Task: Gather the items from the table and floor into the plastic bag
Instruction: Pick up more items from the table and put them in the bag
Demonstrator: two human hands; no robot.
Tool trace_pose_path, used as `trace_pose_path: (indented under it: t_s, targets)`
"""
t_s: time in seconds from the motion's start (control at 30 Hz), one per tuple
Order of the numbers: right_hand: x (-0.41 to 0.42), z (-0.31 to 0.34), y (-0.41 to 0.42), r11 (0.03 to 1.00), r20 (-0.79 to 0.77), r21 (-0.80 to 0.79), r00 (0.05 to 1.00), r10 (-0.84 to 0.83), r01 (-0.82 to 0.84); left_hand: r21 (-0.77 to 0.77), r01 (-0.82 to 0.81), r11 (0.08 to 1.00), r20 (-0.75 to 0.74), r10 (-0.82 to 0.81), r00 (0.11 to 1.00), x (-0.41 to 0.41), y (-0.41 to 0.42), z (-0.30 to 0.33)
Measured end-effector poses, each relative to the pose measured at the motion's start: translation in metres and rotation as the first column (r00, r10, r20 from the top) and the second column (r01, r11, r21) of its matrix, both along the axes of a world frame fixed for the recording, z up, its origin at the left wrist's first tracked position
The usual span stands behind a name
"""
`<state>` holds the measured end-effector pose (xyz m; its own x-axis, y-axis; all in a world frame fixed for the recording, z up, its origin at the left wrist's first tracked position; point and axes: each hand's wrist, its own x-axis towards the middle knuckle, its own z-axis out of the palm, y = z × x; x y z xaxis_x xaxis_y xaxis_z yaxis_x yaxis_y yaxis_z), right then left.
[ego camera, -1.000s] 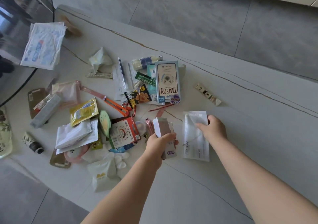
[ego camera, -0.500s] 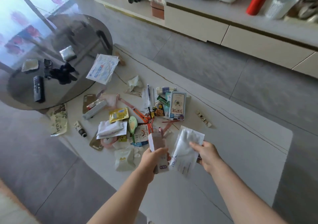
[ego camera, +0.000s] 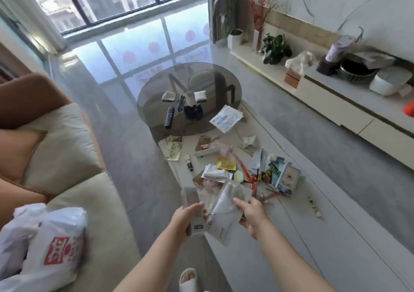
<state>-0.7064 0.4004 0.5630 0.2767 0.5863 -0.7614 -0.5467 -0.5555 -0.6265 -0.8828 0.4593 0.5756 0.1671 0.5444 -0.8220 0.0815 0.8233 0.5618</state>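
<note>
Packets are up off the table: left hand (ego camera: 187, 216) grips a small box (ego camera: 194, 211), right hand (ego camera: 252, 215) pinches a white pouch (ego camera: 224, 213); carry both level to the plastic bag (ego camera: 47, 244) on the left hand's outer side.

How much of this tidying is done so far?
Barely begun. The plastic bag sits on the sofa with something inside. The left hand holds a small box, the right hand a white pouch. The pile remains on the table.

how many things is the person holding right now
2 that I can make out. The left hand grips a small box; the right hand pinches a white packet beside it. Blur could hide another thin item behind either.
</note>
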Motion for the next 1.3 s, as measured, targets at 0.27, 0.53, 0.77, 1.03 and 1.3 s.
trace_pose_path:
  t_s: [0.27,0.53,0.77,1.03,1.3]
  targets:
    - [-0.129,0.044,0.076,0.939,0.097,0.023,0.935,0.341,-0.344,0.036,-0.346,0.938,0.09,0.342,0.936,-0.142,0.013,0.032]
    - [-0.291,0.064,0.142,0.771,0.249,-0.017,0.744,0.62,-0.637,0.061,-0.513,0.856,0.146,0.5,0.853,-0.294,0.024,0.042]
    - [-0.427,0.069,0.183,0.682,0.273,-0.019,0.652,0.707,-0.731,0.067,-0.689,0.722,0.124,0.679,0.724,-0.411,0.036,0.037]
    - [-0.542,0.067,0.21,0.543,0.347,-0.052,0.494,0.797,-0.838,0.078,-0.799,0.596,0.072,0.796,0.601,-0.513,0.033,0.037]
    - [-0.623,0.035,0.244,0.448,0.424,-0.088,0.374,0.825,-0.89,0.084,-0.87,0.486,-0.002,0.873,0.488,-0.568,0.046,0.013]
